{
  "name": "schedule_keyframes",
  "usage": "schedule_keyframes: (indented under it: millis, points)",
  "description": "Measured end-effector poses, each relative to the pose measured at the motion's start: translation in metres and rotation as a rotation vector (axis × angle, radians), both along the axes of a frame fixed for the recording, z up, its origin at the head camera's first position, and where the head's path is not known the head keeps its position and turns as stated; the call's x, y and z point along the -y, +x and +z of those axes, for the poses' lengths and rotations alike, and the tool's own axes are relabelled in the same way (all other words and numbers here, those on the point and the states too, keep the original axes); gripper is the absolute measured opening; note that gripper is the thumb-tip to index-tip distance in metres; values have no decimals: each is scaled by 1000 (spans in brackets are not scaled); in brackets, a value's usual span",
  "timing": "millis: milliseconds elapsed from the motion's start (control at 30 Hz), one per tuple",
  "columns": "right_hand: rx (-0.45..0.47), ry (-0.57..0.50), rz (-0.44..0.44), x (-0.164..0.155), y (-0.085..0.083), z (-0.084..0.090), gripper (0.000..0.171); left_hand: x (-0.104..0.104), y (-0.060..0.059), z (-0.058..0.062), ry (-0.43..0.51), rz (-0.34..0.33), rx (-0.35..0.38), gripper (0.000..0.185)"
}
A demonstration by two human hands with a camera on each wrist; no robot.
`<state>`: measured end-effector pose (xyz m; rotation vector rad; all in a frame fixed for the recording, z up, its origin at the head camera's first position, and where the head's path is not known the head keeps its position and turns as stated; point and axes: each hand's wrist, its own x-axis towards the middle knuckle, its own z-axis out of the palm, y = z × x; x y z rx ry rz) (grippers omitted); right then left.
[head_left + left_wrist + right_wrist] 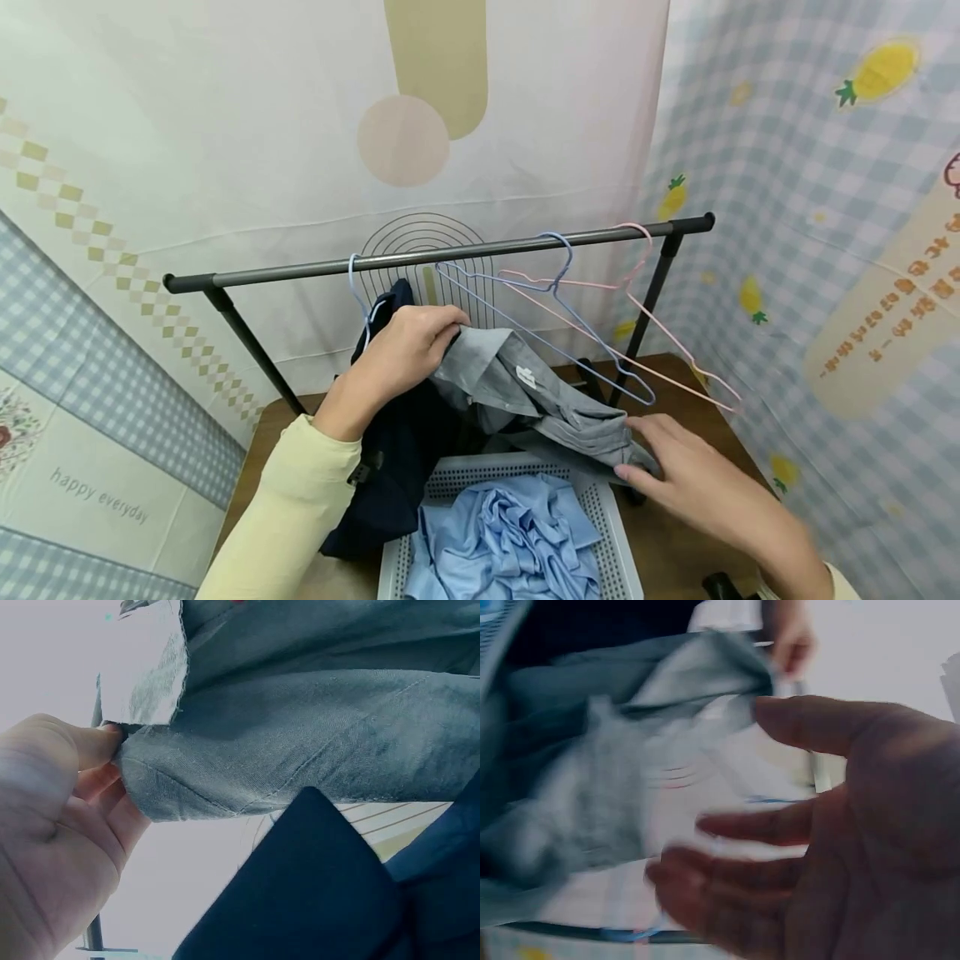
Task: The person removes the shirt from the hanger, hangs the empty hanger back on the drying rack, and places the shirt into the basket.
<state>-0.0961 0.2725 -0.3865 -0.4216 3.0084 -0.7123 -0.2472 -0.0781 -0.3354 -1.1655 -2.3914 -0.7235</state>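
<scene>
The left hand [405,346] holds a grey shirt [525,392] up just below the grey rail [438,254] of a clothes rack; its grip is clenched on the collar end of the cloth, thumb and fingers [97,746] pinching a folded edge, as the left wrist view shows close up. From that hold the grey shirt [315,735] drapes down and away from the rail toward the white basket [611,533], its lower end bunched just above the basket's far rim.

The right hand [697,483] lies at that lower end, below and to the right of the rail, fingers straight and its grip released; the fingertips touch or nearly touch the grey cloth, and the blur in the right wrist view does not let me tell which. In that view the right hand [840,840] shows an open palm with the shirt [592,772] just beyond the fingers.

A dark navy garment [397,450] hangs from a light blue hanger [358,287] on the rail, directly beneath the left hand, and reaches down beside the basket. Further along the rail hang two bare wire hangers, a blue hanger [555,325] and a pink hanger [660,333], both tilted. A crumpled light blue shirt [502,537] lies in the basket, which stands on a brown worktop [675,542] under the rail. Printed curtains [810,250] hang behind the rack.
</scene>
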Motion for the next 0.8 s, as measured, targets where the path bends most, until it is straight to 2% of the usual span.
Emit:
schedule_keyframes:
  millis: [67, 133, 200, 267, 367, 433, 533, 600, 667, 800]
  points:
    - [154, 50, -55, -2, -8, -10, 81, -1, 0, 2, 10, -5, -4, 14]
    - [268, 53, -100, -5, -19, -22, 97, -2, 0, 4, 21, -8, -3, 15]
    - [336, 30, -134, -8, -27, -34, 98, -3, 1, 6, 35, -12, 4, 15]
    - [362, 1, -153, -10, -31, -43, 85, -5, 2, 7, 44, -19, 8, 15]
    - [335, -71, -140, -11, -33, -52, 67, -7, 3, 8, 64, -32, 8, 16]
    - [324, -106, -109, -11, -36, -55, 72, -7, 3, 9, 76, -34, 1, 16]
    - [324, -161, -61, -10, -44, -63, 89, -6, 3, 10, 93, -27, -2, 16]
    - [315, -177, -29, -8, -48, -67, 89, -6, 4, 11, 100, -26, -3, 17]
    - [280, -185, -6, -6, -49, -71, 75, -6, 4, 12, 111, -30, -9, 17]
    - [141, -184, 9, -4, -50, -72, 33, -7, 5, 15, 158, -22, -45, 17]
